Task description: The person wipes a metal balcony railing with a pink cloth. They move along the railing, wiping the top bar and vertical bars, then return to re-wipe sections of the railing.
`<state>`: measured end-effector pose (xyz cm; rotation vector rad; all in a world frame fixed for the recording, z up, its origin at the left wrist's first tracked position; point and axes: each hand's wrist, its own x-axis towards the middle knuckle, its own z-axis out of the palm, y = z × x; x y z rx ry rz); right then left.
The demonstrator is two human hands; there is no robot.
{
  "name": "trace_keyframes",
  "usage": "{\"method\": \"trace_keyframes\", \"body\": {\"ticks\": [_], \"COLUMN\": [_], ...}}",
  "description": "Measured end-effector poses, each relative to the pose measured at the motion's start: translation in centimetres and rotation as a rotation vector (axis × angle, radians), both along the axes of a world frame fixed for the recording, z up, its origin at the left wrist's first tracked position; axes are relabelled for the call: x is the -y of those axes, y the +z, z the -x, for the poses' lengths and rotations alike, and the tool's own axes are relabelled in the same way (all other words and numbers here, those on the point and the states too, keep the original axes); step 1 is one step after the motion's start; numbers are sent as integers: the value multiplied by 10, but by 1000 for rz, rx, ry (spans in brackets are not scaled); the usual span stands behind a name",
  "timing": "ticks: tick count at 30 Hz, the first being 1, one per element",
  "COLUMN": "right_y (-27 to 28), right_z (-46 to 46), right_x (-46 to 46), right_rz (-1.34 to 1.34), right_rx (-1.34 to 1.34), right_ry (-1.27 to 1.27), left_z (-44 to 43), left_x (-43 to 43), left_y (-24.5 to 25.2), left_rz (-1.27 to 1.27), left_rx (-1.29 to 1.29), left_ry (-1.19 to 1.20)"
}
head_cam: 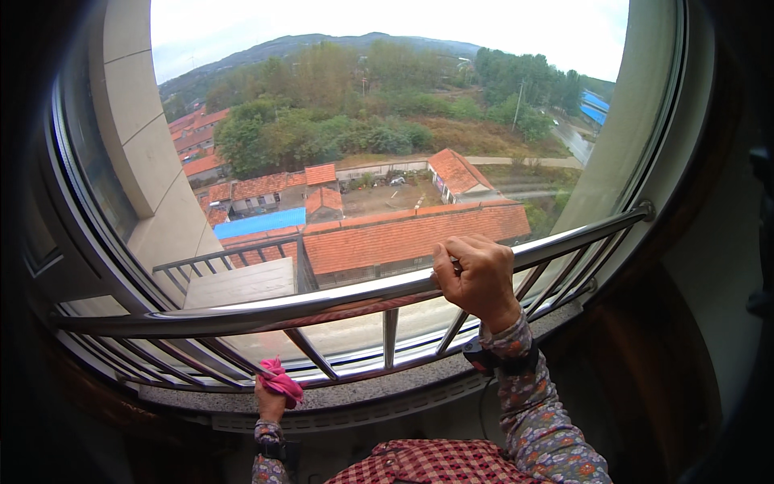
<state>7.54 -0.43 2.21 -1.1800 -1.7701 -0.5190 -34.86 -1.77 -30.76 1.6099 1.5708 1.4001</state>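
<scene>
My right hand (pixel 474 275) is closed around the top rail of a polished metal window railing (pixel 363 291), right of the middle. Lower down at the left, my left hand (pixel 270 399) grips a bunched pink cloth (pixel 282 381) against the lower rail, at the foot of the thin bars. The cloth partly hides the fingers. Both forearms wear floral sleeves with dark straps at the wrists; a device sits on the right strap.
Behind the railing is a large window with its frame (pixel 656 139) at the right. A speckled stone sill (pixel 363 396) runs below the bars. Outside, a ledge (pixel 242 283) with a dark railing (pixel 227 257) lies above red tiled roofs (pixel 411 236).
</scene>
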Motion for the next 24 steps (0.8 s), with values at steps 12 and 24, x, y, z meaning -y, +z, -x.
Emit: {"method": "trace_keyframes", "body": {"ticks": [12, 24], "right_y": [-3, -2], "right_z": [-1, -1], "right_x": [-1, -1], "right_rz": [-13, -35], "right_rx": [-22, -2], "right_ry": [26, 41], "left_z": [-14, -110], "left_x": [42, -3], "left_y": [118, 163], "left_rz": [186, -204], "left_rx": [394, 388], "left_ry": [-220, -239]}}
